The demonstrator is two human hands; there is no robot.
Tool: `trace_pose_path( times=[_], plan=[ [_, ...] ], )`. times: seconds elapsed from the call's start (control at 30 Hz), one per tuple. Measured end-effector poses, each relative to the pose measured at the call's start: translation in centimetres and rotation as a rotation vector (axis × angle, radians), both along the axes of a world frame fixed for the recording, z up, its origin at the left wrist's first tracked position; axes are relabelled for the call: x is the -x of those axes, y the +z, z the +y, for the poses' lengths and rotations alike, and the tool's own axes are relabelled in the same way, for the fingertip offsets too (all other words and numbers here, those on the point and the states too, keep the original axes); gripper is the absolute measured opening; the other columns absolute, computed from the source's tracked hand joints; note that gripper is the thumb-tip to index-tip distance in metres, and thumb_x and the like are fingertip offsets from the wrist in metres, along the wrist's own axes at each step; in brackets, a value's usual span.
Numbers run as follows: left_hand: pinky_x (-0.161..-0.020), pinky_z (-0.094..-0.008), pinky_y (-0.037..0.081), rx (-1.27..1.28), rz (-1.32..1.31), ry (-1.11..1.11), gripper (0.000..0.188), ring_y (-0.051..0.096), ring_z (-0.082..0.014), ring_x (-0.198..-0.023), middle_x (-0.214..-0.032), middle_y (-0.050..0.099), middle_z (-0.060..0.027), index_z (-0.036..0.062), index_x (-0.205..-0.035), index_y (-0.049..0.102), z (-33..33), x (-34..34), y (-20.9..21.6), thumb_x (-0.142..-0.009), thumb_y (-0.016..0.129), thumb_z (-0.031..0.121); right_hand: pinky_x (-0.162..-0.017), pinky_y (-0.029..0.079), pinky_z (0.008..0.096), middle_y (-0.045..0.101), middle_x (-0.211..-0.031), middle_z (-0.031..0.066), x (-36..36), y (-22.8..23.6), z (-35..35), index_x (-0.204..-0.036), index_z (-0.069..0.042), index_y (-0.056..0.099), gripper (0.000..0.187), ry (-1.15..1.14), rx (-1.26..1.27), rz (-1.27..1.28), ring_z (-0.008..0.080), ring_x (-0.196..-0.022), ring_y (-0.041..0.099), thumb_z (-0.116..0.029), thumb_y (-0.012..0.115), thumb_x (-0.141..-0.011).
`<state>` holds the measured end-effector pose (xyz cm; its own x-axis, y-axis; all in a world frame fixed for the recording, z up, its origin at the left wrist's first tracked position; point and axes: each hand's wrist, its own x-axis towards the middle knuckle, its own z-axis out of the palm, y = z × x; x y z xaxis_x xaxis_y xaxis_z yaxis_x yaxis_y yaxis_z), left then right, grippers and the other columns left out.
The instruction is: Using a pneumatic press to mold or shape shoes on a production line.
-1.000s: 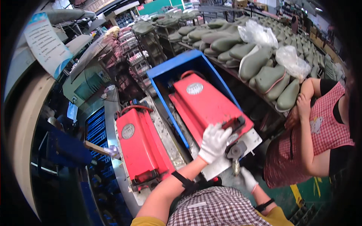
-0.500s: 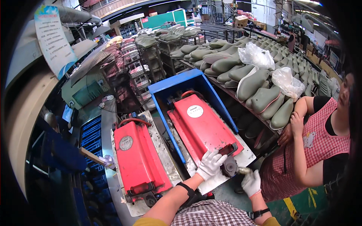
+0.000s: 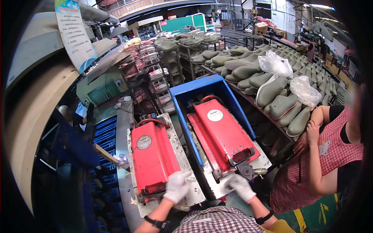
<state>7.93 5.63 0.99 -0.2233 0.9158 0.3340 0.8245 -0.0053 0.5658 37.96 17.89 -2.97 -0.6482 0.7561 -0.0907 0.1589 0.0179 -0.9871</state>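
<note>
Left red housing (image 3: pixel 151 159): smooth, ridged, on a scuffed pale plate (image 3: pixel 178 149). Right red housing (image 3: pixel 223 132): similar form, far end framed by an angular blue hood (image 3: pixel 196 86). Left hand (image 3: pixel 176 188): gloved in white fabric (blurred), near the first housing's near end; grip cannot be told. Right hand (image 3: pixel 241 187): likewise gloved, by a round dark knob (image 3: pixel 245 170); grip unclear.

Hands (image 3: pixel 177 188) (image 3: pixel 241 188) blurred; co-worker (image 3: pixel 338 151) partly cut off at right.

You've 2 gloved hands (image 3: pixel 176 188) (image 3: pixel 241 188) (6 & 5 o'clk), 2 red machs (image 3: pixel 147 161) (image 3: pixel 225 130) (8 & 4), 1 blue box (image 3: pixel 196 86) (1), 2 clr bags (image 3: pixel 276 64) (image 3: pixel 305 92) (approx 2).
</note>
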Motion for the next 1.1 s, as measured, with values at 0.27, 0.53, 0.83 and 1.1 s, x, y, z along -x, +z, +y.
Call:
trace_pose_path(
  times=[0.27,0.53,0.83,1.1],
  plan=[
    [-0.075,-0.0488,0.054,0.27,0.342,0.191,0.022,0.071,-0.0334,-0.08,-0.081,0.072,-0.0131,0.0098,-0.096,0.078,-10.4,6.4,-0.2,-0.086,0.076,0.029,-0.093,0.052,0.0351,0.074,-0.103,0.013,15.3,-4.9,-4.5,-0.117,-0.004,0.07,0.037,0.89,0.039,-0.329,0.0218,-0.102,0.069,-0.037,0.061,-0.104],
    [-0.097,-0.0456,0.056,0.816,0.205,0.127,0.074,0.073,-0.0358,-0.108,-0.112,0.076,-0.0203,0.0129,-0.113,0.077,-8.4,7.3,-0.4,-0.092,0.049,0.078,-0.111,0.047,0.0404,0.068,-0.138,0.0176,22.8,-12.3,-9.4,-0.145,-0.01,0.06,0.056,0.912,-0.551,-0.024,0.0332,-0.128,0.063,-0.046,0.063,-0.102],
    [-0.101,-0.0475,0.054,0.911,-0.008,0.043,0.085,0.07,-0.0376,-0.116,-0.123,0.073,-0.0222,0.0089,-0.117,0.077,-6.6,9.2,0.5,-0.084,0.054,0.084,-0.1,0.053,0.0455,0.072,-0.123,0.0215,20.3,-8.2,-11.7,-0.13,-0.013,0.07,0.05,0.854,-0.359,-0.328,0.039,-0.114,0.069,-0.05,0.065,-0.098],
    [-0.096,-0.0465,0.055,0.878,-0.014,0.104,0.08,0.073,-0.0375,-0.109,-0.118,0.075,-0.0202,0.01,-0.113,0.078,-6.5,9.1,0.2,-0.082,0.06,0.081,-0.102,0.051,0.0468,0.072,-0.123,0.0238,20.9,-7.4,-11.4,-0.132,-0.01,0.069,0.061,0.887,-0.348,-0.516,0.0408,-0.115,0.068,-0.059,0.061,-0.096]
  ],
)
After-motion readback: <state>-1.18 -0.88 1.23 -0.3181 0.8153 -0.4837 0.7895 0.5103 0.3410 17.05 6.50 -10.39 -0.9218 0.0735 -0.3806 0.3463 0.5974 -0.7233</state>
